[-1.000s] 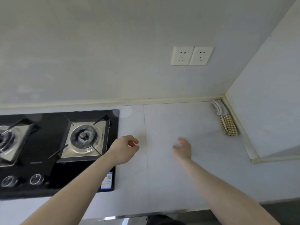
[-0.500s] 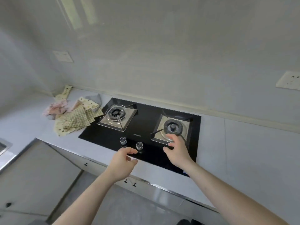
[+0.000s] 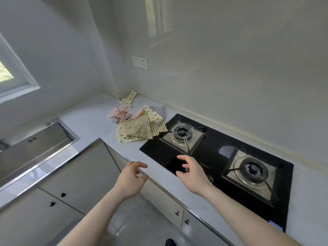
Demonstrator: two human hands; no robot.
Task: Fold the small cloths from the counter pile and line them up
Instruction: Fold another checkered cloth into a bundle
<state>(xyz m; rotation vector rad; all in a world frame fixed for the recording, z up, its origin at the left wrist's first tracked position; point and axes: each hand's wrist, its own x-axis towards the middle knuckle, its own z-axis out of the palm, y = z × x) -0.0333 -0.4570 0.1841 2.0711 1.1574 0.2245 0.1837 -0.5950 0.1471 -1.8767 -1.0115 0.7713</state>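
A loose pile of small cloths (image 3: 140, 125) lies in the counter's corner, left of the hob: a green checked one on top, yellow dotted ones, a pink floral one (image 3: 119, 111) and a grey one (image 3: 158, 110). One yellow dotted cloth (image 3: 128, 98) lies apart against the wall. My left hand (image 3: 132, 178) hovers over the counter's front edge with fingers loosely curled, holding nothing. My right hand (image 3: 190, 172) hangs above the hob's front left, fingers spread and empty. Both hands are well short of the pile.
A black glass hob (image 3: 209, 151) with two gas burners (image 3: 182, 133) (image 3: 252, 168) fills the counter to the right. A steel sink (image 3: 33, 144) sits at the left. White cabinet doors (image 3: 71, 176) run below the counter, and a wall socket (image 3: 140, 62) is above the pile.
My view has swung left from the counter's right corner, past the hob, to the cloth pile. Both hands travelled left with it and still hold nothing.
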